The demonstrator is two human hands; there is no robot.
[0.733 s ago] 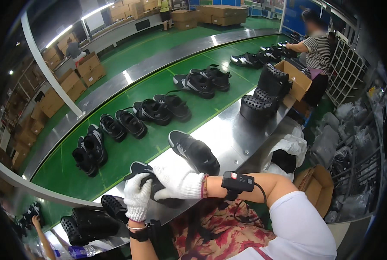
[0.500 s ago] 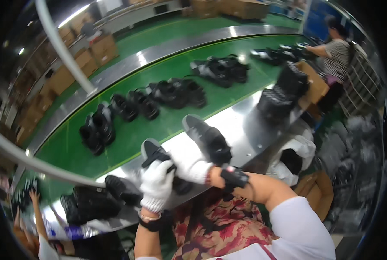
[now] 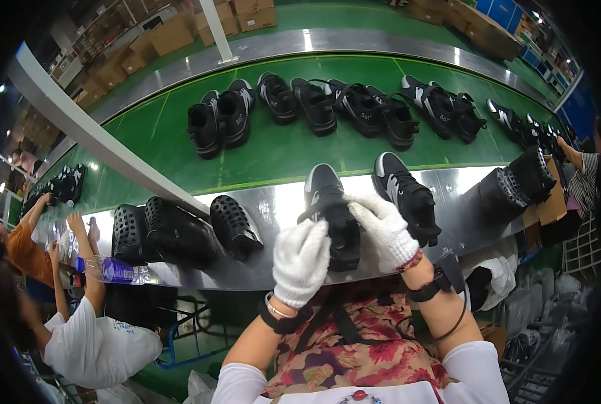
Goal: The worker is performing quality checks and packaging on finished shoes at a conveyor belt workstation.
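Shoe [image 3: 331,215], black with a grey toe, sits between both gloved hands above the steel surface [image 3: 280,202], toe pointing away from the person. The left hand [image 3: 302,262] wraps the shoe's near left side, its fingers [image 3: 314,236] curled shut against the upper. The right hand [image 3: 385,229] clasps the right side, fingers [image 3: 361,205] bent over the top near the laces, so the shoe is gripped from both flanks. Whether its sole touches the surface cannot be told.

Just right of the right fingers lies a second shoe [image 3: 408,195] of the same kind, flat on the surface, close by but apart from the glove. Left of the left fingers three black soles [image 3: 179,232] stand tilted in a row, treads facing up, and further left a plastic bottle [image 3: 112,269] lies on its side. Beyond the fingertips runs a green belt [image 3: 273,148] carrying a row of black pairs [image 3: 327,104]. Far off to the right of the fingers, more soles [image 3: 516,185] lean by a cardboard box [image 3: 553,195].

At the lower left, another person in a white shirt [image 3: 91,343] raises an arm toward the surface.
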